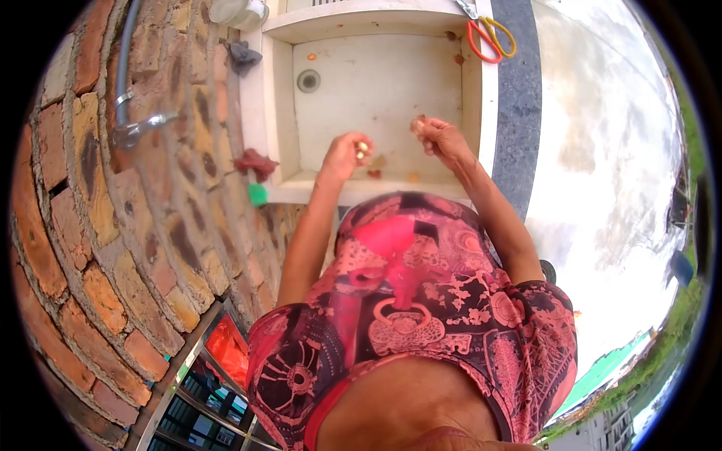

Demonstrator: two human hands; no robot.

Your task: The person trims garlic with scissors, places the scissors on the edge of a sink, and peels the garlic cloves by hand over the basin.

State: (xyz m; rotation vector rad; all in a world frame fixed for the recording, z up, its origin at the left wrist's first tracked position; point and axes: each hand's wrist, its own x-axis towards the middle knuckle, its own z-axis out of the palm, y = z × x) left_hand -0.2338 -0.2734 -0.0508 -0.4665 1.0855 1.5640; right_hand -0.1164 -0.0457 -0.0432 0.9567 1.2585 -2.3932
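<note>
My left hand (344, 156) is curled closed over the near left part of a white sink (376, 83). Small pale yellow pieces (362, 148), which look like peeled garlic cloves, show between its fingers. To the right, my right hand (442, 140) is pinched shut, and a small brownish scrap like skin (420, 120) shows at its fingertips. The two hands are apart, both above the basin. Reddish-brown scraps (374, 174) lie on the sink floor near my left hand.
Scissors with red and yellow handles (485, 43) rest on the sink's right rim. A drain (308, 80) sits at the far left. A brick wall (180, 180) with a metal tap (139, 129) stands left. A dark red cloth (256, 163) and green item (258, 195) lie by the left rim.
</note>
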